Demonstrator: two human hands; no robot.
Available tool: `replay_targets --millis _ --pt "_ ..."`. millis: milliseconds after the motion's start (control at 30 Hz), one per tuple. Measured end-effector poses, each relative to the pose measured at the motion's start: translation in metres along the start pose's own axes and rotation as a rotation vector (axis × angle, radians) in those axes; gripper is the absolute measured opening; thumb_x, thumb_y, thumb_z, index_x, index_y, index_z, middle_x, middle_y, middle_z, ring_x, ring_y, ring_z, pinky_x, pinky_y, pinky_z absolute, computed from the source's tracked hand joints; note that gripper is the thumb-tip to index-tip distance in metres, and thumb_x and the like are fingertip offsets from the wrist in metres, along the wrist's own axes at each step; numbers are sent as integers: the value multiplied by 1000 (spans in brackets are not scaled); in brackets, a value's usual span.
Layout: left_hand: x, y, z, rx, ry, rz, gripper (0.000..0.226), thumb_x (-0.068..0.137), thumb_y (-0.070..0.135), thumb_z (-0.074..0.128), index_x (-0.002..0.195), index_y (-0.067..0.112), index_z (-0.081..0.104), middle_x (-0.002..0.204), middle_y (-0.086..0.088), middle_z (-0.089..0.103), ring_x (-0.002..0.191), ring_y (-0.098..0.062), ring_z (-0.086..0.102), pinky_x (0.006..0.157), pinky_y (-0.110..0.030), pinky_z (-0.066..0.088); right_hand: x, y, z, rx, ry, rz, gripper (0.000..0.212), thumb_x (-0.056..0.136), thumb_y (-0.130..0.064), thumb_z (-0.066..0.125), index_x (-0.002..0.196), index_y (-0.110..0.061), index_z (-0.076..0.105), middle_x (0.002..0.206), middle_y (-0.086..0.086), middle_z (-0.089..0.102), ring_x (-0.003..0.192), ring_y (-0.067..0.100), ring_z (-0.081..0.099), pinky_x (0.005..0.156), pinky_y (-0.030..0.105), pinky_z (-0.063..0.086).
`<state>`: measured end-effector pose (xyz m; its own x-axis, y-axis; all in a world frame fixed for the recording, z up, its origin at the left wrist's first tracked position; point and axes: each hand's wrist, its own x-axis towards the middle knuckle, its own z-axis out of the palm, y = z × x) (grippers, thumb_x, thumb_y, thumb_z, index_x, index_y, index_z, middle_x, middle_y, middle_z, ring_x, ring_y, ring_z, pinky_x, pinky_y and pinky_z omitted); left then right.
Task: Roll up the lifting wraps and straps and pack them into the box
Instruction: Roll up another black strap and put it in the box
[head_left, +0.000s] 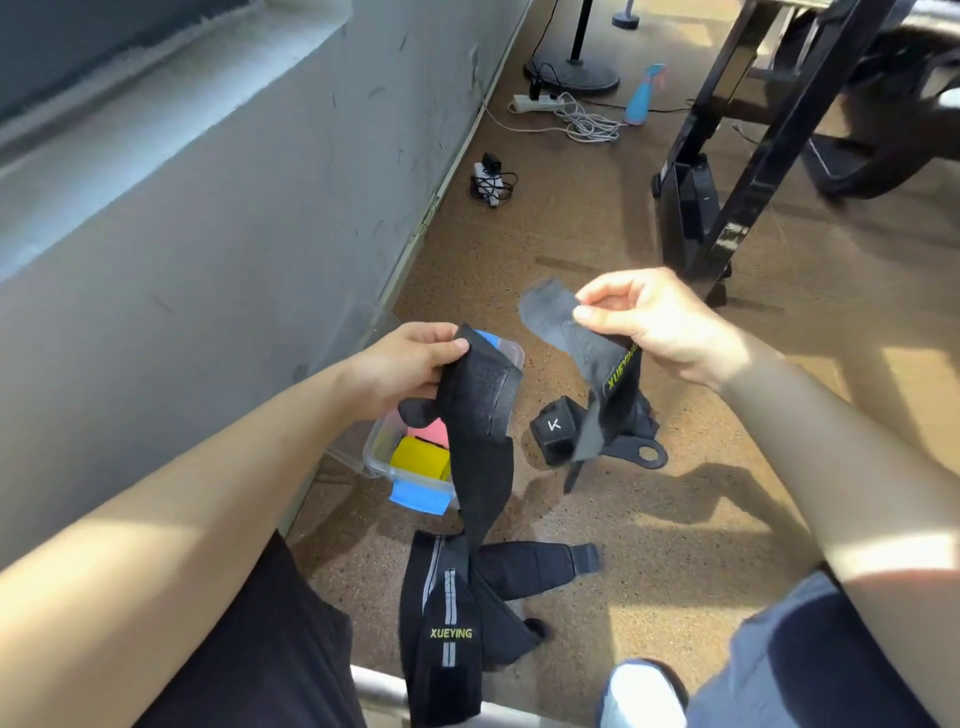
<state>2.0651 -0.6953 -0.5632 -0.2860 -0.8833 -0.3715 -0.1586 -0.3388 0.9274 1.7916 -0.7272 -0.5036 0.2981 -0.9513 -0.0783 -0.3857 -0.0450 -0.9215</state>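
— Striped wrap (441, 623) at six o'clock?
— Limp, woven, draped; left hand (405, 364) at nine pinches a fuzzy black wrap (478, 415); right hand (660, 322) at three pinches a flat grey strap (556, 322); clear plastic box (513, 356) lies under the left hand.

Ahead of me: white power strip (537, 101) with coiled cable (589, 124), blue spray bottle (640, 96) just beside it. Nearer, a charger (488, 179) by the grey wall (208, 234); black frame leg (730, 244) to my right.

Hard sunlight falls in bright patches across the speckled floor (675, 545), throwing crisp shadows, while the grey wall (208, 234) sits in shade and the wide-angle edges bend and soften.
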Motion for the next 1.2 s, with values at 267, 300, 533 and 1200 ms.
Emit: replay_targets --millis 267,300,533,1200 --pt "-8 7 7 98 -225 82 48 103 -3 50 140 27 54 119 -9 69 105 -16 62 86 -30 49 -2 -9 -3 -292 -282 -84 6 87 -23 78 93 -23 79 113 -9 76 110 8 70 104 37 52" --pt "-8 7 8 95 -247 92 48 103 -2 51 138 30 56 120 -12 69 106 -18 62 86 -31 49 -2 -8 1 -254 -324 -93 4 88 -19 76 92 -18 77 125 -10 72 119 5 65 106 34 49" --pt "-13 9 20 81 -345 191 35 99 -8 54 112 19 72 89 -2 66 89 -13 63 78 -22 50 1 2 27 260 -541 145 2 98 -13 58 98 -12 58 96 4 67 89 17 64 83 31 50" --pt "-8 6 3 158 -214 206 5 97 8 66 101 6 69 93 -5 73 87 -13 65 84 -22 52 6 0 -13 -69 -254 24 16 75 -21 78 88 -11 75 78 -3 74 76 8 66 76 19 53"
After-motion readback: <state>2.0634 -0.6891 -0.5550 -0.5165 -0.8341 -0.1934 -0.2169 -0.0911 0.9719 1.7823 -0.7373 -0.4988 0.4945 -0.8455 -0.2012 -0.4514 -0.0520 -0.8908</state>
